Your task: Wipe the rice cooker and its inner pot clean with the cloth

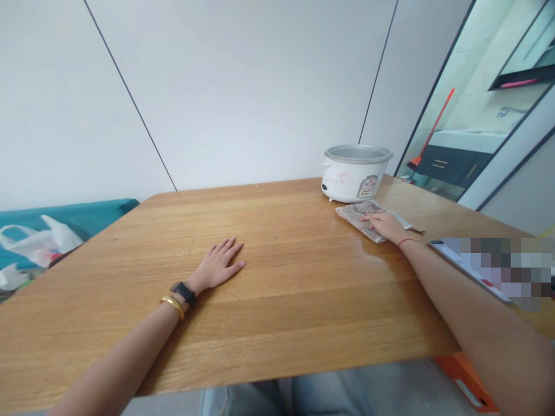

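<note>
My left hand [219,264] lies palm down on the wooden table [277,323] with its fingers spread, holding nothing. My right hand [385,226] rests flat on a folded checked cloth [352,215], its fingers stretched out over the fabric. The cloth is light with a brownish pattern, and a small loop sticks out at its right end. Just behind it stands a white rice cooker [340,182], lidless, with a grey rim and a faint pink flower print. How deep its inside goes is hidden from this angle.
A flat item [470,268], partly blurred out, lies at the table's right side by my forearm. An orange box [466,378] is below the right front edge. White plastic bags [45,242] sit on a teal seat [102,216] at left. A wall [260,86] borders the table's back.
</note>
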A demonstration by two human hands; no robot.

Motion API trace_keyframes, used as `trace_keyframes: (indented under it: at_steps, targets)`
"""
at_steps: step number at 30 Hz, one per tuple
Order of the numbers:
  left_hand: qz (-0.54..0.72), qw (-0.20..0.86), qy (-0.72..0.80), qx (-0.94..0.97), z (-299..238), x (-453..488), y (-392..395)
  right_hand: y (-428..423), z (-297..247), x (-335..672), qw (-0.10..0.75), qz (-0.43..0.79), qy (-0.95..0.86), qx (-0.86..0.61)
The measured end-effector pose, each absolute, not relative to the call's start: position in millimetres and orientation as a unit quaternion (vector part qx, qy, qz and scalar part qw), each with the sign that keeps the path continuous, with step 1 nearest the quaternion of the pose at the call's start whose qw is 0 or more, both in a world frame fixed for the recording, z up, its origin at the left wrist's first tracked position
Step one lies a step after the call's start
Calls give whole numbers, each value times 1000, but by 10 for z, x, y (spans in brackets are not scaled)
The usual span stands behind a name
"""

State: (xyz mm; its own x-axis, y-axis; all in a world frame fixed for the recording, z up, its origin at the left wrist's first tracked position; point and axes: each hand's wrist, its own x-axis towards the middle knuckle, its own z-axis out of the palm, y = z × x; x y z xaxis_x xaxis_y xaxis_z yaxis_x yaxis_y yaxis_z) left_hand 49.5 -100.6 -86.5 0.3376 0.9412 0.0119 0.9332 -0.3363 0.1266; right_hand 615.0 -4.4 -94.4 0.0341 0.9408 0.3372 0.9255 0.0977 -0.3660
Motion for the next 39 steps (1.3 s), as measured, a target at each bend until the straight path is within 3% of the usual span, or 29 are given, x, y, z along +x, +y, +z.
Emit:
trace_keyframes:
  at_steps: [5,8,12,16,21,26,32,39]
  targets:
    - [40,54,572,818,-840,513,-1025,113,-964,6171,257,60,-672,-692]
    - [62,66,571,816,-845,504,-1008,35,-946,6008,223,-11,-679,-700]
    - [148,137,561,803,-859,403,-935,-301,-972,5654,241,-90,-717,-648]
    - [239,167,596,749,-814,148,-867,-720,-1079,5384,247,-79,-789,-557]
    - [252,137,652,702,-771,-280,-837,-859,-1212,5367,268,-21,-807,-527]
    - [223,122,674,694,-848,-463,-795,-723,-1274,5485,292,9,-789,-540]
    - [90,48,697,710,-875,-309,-821,-751,-1277,5440,243,12,-798,-552]
    - [65,44,706,704,-853,-264,-852,-779,-1229,5422,222,25,-804,-551]
